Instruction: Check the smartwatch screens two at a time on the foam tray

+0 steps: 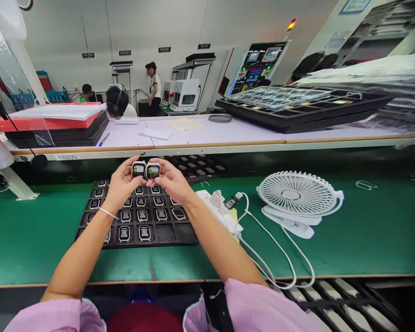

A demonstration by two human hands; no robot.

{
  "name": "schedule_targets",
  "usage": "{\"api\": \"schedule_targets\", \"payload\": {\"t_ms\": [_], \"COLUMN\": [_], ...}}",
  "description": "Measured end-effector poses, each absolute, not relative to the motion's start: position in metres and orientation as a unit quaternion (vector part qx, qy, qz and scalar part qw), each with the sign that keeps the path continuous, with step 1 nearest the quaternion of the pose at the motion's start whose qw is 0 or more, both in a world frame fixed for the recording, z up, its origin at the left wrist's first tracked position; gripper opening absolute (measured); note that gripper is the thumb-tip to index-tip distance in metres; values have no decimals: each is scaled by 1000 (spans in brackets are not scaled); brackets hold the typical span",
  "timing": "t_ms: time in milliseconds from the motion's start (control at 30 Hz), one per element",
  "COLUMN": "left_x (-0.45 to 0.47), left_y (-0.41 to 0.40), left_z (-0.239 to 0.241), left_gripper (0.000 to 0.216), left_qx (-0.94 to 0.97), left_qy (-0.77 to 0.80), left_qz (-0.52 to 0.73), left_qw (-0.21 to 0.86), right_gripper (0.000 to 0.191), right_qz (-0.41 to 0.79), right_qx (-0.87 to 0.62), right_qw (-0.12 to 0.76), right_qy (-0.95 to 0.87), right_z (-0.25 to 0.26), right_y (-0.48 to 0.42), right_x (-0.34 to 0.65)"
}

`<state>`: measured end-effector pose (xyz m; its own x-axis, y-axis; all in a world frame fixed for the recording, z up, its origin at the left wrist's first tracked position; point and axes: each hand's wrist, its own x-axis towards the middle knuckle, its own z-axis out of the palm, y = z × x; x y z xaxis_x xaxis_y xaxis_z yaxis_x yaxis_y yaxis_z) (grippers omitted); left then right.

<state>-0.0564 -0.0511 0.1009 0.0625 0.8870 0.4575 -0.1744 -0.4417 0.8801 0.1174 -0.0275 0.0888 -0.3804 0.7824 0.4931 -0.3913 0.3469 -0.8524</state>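
Note:
My left hand pinches a small smartwatch body with a lit green screen, raised above the tray. My right hand holds a second watch body right beside it, screens facing me and edges nearly touching. Below both hands lies a black foam tray on the green mat, its pockets filled with several more watch bodies with dark screens. A few pockets at the tray's right and front are bare.
A white power strip with plugs and cables lies right of the tray, and a white desk fan lies tilted further right. A raised shelf behind carries black trays, papers and a pen. Other people work in the background.

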Motion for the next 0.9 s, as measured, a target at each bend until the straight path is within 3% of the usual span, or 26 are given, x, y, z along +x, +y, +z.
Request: {"api": "schedule_targets", "payload": {"t_ms": [333,900], "left_x": [-55,-59], "left_y": [-54,-57], "left_z": [42,37], "left_gripper": [54,47], "left_qx": [532,490], "left_qy": [380,403], "left_qz": [584,565], "left_qw": [482,528], "right_gripper": [40,36], "right_qz": [630,647], "right_qx": [-212,-311], "right_qw": [512,478], "right_qy": [-544,-506], "right_z": [21,-7], "right_y": [-30,-55], "right_x": [118,147]}}
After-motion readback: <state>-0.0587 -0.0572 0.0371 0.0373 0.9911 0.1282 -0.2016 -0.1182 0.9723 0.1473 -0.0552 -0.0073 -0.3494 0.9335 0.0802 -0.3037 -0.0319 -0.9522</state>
